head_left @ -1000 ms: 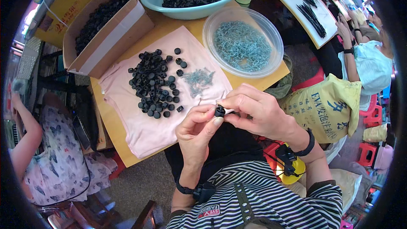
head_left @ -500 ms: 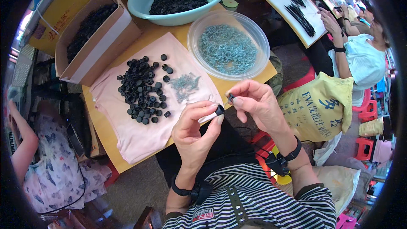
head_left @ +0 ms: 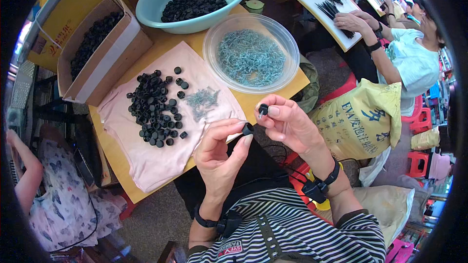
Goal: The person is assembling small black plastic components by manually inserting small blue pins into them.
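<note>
Between the thumb and forefinger of my left hand [head_left: 218, 156] is a small black cap [head_left: 248, 129], its rim turned toward my right hand. My right hand [head_left: 291, 124] pinches a small black piece [head_left: 263, 109] with a short silvery metal tip, a little apart from the cap. Both hands are above the near edge of the table. Beyond my left hand, a pink cloth [head_left: 146, 165] bears a heap of black caps [head_left: 150, 102]. A smaller pile of silvery screws [head_left: 202, 101] lies right of the caps.
A clear round tub [head_left: 208, 44] of screws stands at the table's right. Behind are a pale green basin [head_left: 152, 19] of black parts and a cardboard box [head_left: 109, 63]. A yellow sack [head_left: 360, 122] stands right of my arm. Other people sit at both sides.
My right hand has turned the small black piece, and its metal tip now shows. The left hand keeps its grip on the cap. The person at right has reached onto the white board.
</note>
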The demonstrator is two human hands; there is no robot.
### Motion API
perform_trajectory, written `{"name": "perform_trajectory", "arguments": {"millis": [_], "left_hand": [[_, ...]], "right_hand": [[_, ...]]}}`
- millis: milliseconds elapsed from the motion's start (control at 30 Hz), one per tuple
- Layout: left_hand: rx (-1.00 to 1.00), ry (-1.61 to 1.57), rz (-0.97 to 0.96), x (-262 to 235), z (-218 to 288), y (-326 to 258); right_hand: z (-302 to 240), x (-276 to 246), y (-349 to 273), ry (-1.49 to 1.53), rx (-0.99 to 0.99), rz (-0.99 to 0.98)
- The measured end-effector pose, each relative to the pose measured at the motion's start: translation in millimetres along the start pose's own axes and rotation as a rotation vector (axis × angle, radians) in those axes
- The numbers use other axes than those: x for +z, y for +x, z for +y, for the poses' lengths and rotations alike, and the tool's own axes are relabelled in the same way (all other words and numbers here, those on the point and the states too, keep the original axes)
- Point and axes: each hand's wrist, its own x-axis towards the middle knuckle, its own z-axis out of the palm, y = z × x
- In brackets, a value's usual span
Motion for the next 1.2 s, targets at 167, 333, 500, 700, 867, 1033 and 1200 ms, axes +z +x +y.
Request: {"name": "perform_trajectory", "arguments": {"millis": [167, 333, 500, 700, 867, 1033, 1200], "left_hand": [[-0.020, -0.073, 0.005, -0.4, 1.0, -1.2], [-0.021, -0.080, 0.001, 0.3, 1.3, -1.8], [-0.046, -0.087, -0.006, 1.0, 4.4, -3.7], [-0.180, -0.276, 0.008, -3.0, 6.7, -5.9], [-0.088, -0.192, 0.050, -6.8, 3.2, -5.2], [-0.055, -0.101, 0.059, -8.4, 2.9, -5.7], [-0.056, -0.102, 0.059, -7.9, 2.2, -5.5]], "right_hand": [[1.9, 1.1, -1.8, -0.018, -0.026, -0.027], [2.4, -1.3, -1.2, 0.104, 0.013, -0.061], [4.2, 2.6, -3.6, -0.070, -0.094, -0.040], [10.1, 15.2, -5.7, -0.502, -0.327, -0.047], [9.4, 20.6, -5.1, -0.915, -0.539, -0.057], [6.8, 24.9, -8.6, -1.117, -0.634, -0.053], [7.0, 27.9, -10.8, -0.972, -0.460, 0.040]]}}
